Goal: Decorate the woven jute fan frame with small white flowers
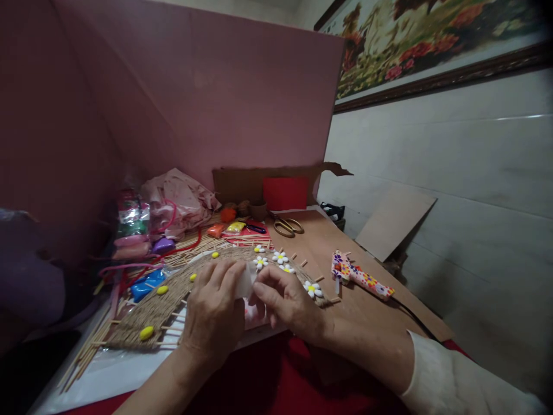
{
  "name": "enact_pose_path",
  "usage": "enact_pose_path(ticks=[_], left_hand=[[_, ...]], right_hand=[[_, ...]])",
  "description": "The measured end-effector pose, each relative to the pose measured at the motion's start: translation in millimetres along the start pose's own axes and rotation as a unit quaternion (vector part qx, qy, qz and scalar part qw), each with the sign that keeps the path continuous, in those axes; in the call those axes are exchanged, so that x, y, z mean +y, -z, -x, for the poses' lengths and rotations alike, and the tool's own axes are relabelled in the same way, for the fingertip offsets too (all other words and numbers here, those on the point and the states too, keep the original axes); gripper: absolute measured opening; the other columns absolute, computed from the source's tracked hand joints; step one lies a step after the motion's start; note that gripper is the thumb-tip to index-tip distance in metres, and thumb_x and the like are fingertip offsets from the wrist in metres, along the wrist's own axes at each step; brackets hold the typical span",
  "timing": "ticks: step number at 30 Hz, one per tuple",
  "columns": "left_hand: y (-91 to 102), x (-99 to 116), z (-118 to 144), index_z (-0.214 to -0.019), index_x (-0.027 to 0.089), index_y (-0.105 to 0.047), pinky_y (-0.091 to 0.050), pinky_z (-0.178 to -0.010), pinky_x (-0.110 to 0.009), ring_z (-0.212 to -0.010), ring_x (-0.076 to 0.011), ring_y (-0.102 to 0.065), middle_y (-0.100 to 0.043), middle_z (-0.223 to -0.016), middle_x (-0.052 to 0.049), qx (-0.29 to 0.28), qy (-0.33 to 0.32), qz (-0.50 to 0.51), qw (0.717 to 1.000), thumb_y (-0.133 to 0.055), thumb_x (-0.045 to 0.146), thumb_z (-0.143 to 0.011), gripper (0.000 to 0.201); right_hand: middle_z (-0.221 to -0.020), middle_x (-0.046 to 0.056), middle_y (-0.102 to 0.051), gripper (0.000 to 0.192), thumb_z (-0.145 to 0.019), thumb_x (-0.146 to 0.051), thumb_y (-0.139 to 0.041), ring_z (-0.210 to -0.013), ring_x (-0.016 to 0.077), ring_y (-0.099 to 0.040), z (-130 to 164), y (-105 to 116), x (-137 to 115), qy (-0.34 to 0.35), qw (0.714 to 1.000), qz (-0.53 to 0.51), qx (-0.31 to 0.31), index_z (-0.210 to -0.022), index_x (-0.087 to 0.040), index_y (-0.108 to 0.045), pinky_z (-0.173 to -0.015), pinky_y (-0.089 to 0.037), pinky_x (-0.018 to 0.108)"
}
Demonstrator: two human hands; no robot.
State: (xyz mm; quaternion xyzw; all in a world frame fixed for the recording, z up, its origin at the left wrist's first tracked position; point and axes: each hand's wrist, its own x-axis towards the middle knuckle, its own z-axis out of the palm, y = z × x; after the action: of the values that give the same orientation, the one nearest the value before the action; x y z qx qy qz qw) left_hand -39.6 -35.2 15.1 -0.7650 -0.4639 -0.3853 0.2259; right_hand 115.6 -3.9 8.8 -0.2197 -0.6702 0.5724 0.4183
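My left hand (216,305) is closed, its fingers curled round the left side of a white, filmy piece (246,281) whose kind I cannot make out. The fingertips of my right hand (289,302) pinch the same piece from the other side. Beneath and behind both hands lies an arched fan shape (138,314) of woven twine on thin wooden sticks. White-petalled flowers with yellow centres (311,289) sit on its right part, and plain yellow ovals (162,290) dot the left. Below my fingers, something pinkish (254,311) shows in part.
A flower-patterned glue gun (360,279) lies on the brown board (328,242) at right, its cord trailing off. Gold-handled scissors (285,226) rest behind. Bagged coloured clay (132,230), a blue packet (146,284) and loose sticks (86,354) crowd the left. A pink panel (207,98) stands at the back.
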Motion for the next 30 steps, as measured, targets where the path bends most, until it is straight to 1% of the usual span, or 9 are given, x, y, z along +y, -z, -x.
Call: enact_pose_path(ticks=[3, 7, 12, 14, 17, 19, 24, 27, 30], left_hand=[[-0.3, 0.0, 0.4, -0.107, 0.010, -0.054, -0.044, -0.084, -0.047, -0.095, -0.0295, -0.051, -0.062, -0.100, -0.014, 0.001, -0.005, -0.004, 1.000, -0.050, -0.003, -0.067, 0.042], [-1.9, -1.5, 0.5, -0.105, 0.009, -0.054, -0.046, -0.083, -0.046, -0.096, -0.0293, -0.052, -0.062, -0.098, -0.014, -0.002, 0.017, 0.000, 1.000, -0.049, -0.003, -0.067, 0.039], [-0.2, -0.8, 0.0, -0.109, 0.009, -0.054, -0.044, -0.086, -0.047, -0.098, -0.0304, -0.052, -0.062, -0.102, -0.016, 0.006, -0.039, -0.066, 0.997, -0.048, 0.001, -0.073, 0.037], [0.4, -0.9, -0.4, -0.109, 0.010, -0.054, -0.043, -0.085, -0.046, -0.097, -0.0302, -0.052, -0.063, -0.102, -0.016, 0.006, -0.043, -0.078, 0.996, -0.048, 0.003, -0.074, 0.036], [0.8, -1.7, -1.2, -0.107, 0.011, -0.056, -0.044, -0.084, -0.044, -0.095, -0.0294, -0.053, -0.063, -0.100, -0.015, 0.008, -0.025, -0.085, 0.996, -0.048, 0.003, -0.073, 0.036], [1.7, -1.4, -1.7, -0.107, 0.010, -0.057, -0.043, -0.084, -0.043, -0.095, -0.0298, -0.053, -0.064, -0.100, -0.015, 0.011, -0.029, -0.098, 0.995, -0.049, 0.004, -0.073, 0.035], [4.9, 2.9, -2.0, -0.110, 0.011, -0.057, -0.041, -0.082, -0.043, -0.097, -0.0312, -0.053, -0.065, -0.101, -0.015, 0.012, -0.072, -0.135, 0.988, -0.049, 0.006, -0.078, 0.033], [4.1, 2.8, -1.2, -0.108, 0.012, -0.057, -0.041, -0.082, -0.043, -0.097, -0.0309, -0.053, -0.064, -0.101, -0.014, 0.004, -0.054, -0.126, 0.991, -0.049, 0.006, -0.077, 0.033], [1.2, 0.4, -0.8, -0.105, 0.014, -0.056, -0.042, -0.082, -0.043, -0.095, -0.0293, -0.053, -0.064, -0.100, -0.013, -0.006, -0.008, -0.075, 0.997, -0.050, 0.003, -0.073, 0.034]], right_hand=[[-0.065, -0.002, -0.056, 0.016, -0.081, -0.029, -0.057, -0.050, 0.0057, -0.051, -1.3, 0.0, 1.4, 0.006, 1.000, -0.005, 0.015, -0.075, -0.016, -0.050, -0.045, -0.042, 0.018], [-0.065, -0.002, -0.057, 0.016, -0.082, -0.032, -0.055, -0.043, 0.0051, -0.047, -1.7, -0.7, 1.8, -0.017, 0.999, -0.033, 0.004, -0.079, -0.017, -0.050, -0.036, -0.037, 0.016], [-0.066, -0.001, -0.058, 0.011, -0.080, -0.024, -0.055, -0.051, 0.0053, -0.051, -1.5, -0.7, 0.2, -0.002, 1.000, 0.001, 0.021, -0.074, -0.016, -0.052, -0.045, -0.043, 0.017], [-0.065, -0.002, -0.058, 0.008, -0.079, -0.021, -0.055, -0.048, 0.0047, -0.050, -1.8, -1.0, 1.1, -0.012, 1.000, -0.010, 0.021, -0.073, -0.016, -0.052, -0.042, -0.041, 0.016], [-0.063, -0.003, -0.059, 0.009, -0.079, -0.025, -0.054, -0.040, 0.0040, -0.045, -1.9, -1.7, 2.1, -0.033, 0.999, -0.043, 0.009, -0.076, -0.017, -0.050, -0.035, -0.036, 0.015], [-0.063, -0.003, -0.059, 0.012, -0.080, -0.027, -0.054, -0.041, 0.0042, -0.046, -1.6, -2.1, 1.1, -0.035, 0.998, -0.043, 0.007, -0.076, -0.017, -0.051, -0.036, -0.037, 0.016], [-0.056, -0.004, -0.056, 0.013, -0.080, -0.024, -0.054, -0.043, 0.0042, -0.049, -1.8, -1.6, -1.7, -0.027, 0.999, -0.013, 0.029, -0.069, -0.016, -0.051, -0.042, -0.039, 0.016], [-0.057, -0.004, -0.058, 0.013, -0.079, -0.025, -0.054, -0.040, 0.0043, -0.047, -2.8, -1.2, 0.0, -0.032, 0.999, -0.031, 0.026, -0.070, -0.016, -0.051, -0.038, -0.037, 0.016], [-0.060, -0.003, -0.060, 0.017, -0.079, -0.030, -0.056, -0.038, 0.0039, -0.047, -3.3, -1.2, 1.8, -0.035, 0.997, -0.061, 0.013, -0.072, -0.016, -0.051, -0.034, -0.037, 0.015]])
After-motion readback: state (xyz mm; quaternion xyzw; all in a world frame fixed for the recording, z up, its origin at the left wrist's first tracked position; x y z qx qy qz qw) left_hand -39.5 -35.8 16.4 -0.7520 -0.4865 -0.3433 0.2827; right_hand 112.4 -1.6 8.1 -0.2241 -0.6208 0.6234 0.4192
